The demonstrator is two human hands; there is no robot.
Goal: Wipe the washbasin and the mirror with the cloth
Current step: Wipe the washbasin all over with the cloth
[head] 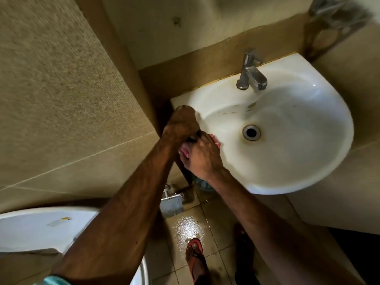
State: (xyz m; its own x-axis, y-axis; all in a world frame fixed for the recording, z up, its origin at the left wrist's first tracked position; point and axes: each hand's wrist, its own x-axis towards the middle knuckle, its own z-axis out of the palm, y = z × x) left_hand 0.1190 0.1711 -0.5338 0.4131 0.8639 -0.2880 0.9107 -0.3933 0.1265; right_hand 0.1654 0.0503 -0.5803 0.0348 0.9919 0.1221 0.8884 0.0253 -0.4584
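The white washbasin (287,165) is fixed to the wall at the right, with a round drain in its bowl. Over the basin's left rim my left hand (182,122) is curled into a fist. Just below it my right hand (202,156) grips a small pink cloth (184,151). Only bits of the cloth peek out between the two hands, and whether the left hand also grips it is hidden. The mirror is out of view.
A chrome tap (251,72) stands on the basin's back rim. A white toilet lid (41,229) is at the lower left. A metal fitting (171,204) sits low on the wall. The tiled floor (189,225) is wet, and my feet wear red sandals (195,258).
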